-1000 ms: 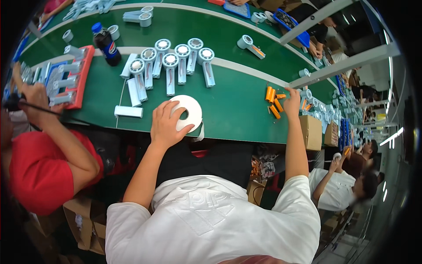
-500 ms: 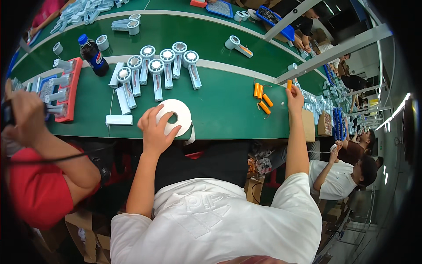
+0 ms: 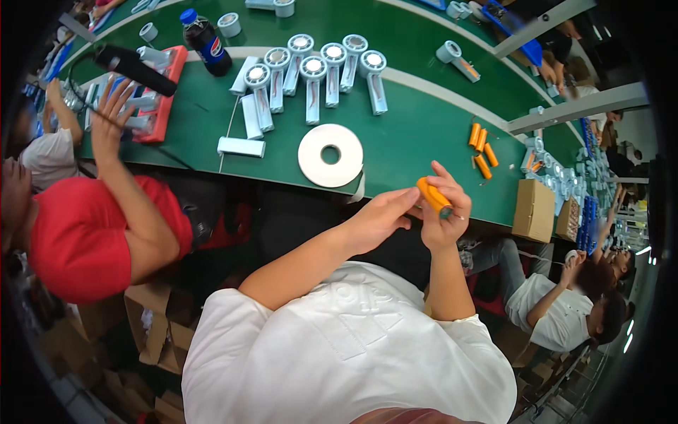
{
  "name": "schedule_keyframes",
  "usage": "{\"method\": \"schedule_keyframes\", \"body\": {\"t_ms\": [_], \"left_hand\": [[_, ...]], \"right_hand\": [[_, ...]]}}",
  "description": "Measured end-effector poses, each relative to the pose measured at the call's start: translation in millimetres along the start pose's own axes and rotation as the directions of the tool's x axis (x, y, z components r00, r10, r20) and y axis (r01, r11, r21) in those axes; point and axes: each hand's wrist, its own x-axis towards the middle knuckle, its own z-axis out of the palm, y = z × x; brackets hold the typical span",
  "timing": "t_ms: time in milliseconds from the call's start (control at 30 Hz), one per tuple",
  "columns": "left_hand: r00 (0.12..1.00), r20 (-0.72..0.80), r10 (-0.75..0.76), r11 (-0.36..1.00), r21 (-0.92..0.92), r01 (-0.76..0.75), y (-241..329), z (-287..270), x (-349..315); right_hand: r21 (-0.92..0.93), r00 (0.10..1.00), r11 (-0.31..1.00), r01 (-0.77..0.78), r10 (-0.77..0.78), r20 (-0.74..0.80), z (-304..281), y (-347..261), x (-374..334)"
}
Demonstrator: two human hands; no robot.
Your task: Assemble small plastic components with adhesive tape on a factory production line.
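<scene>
An orange cylindrical battery (image 3: 432, 196) is gripped in the fingers of my right hand (image 3: 450, 215), in front of my chest at the table's near edge. My left hand (image 3: 381, 219) comes in beside it, with thumb and fingers drawn together near the battery's left side. Whether a small piece sits between those fingertips I cannot make out. Left of both hands a white tape roll (image 3: 311, 155) lies flat, its loose end hanging over the edge. Several more orange batteries (image 3: 483, 141) with thin wires lie together to the right on the green table (image 3: 413, 134).
Several pale blue handheld fan bodies (image 3: 313, 78) lie beyond the tape roll, beside loose pale blue covers (image 3: 241, 147). A dark drink bottle (image 3: 206, 46) and red rack (image 3: 169, 95) stand left. There a red-sleeved co-worker reaches near a black tool (image 3: 134, 68). A cardboard box (image 3: 533, 210) stands right.
My right hand has brought the battery from the far right in toward my chest. My left hand has left the tape roll and moved right, up to the battery. The view has shifted.
</scene>
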Motion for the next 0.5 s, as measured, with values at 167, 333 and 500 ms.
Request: {"method": "schedule_keyframes", "body": {"t_ms": [167, 333, 500], "left_hand": [[0.994, -0.067, 0.085, 0.971, -0.216, -0.098, -6.4, -16.2, -8.4], [0.947, -0.151, 0.284, 0.959, 0.040, -0.281, -8.8, -41.5, -13.9], [0.825, 0.031, 0.564, 0.591, 0.683, -0.429, 3.9, -45.2, -23.6]], "right_hand": [[-0.118, 0.997, 0.992, -0.037, 0.045, 0.065, 15.1, -11.0, -11.8], [0.072, 0.891, 0.895, -0.441, 0.426, 0.155, 12.6, -17.8, -21.0], [0.261, 0.601, 0.542, -0.799, 0.732, 0.321, 6.7, -7.3, -27.9]]}}
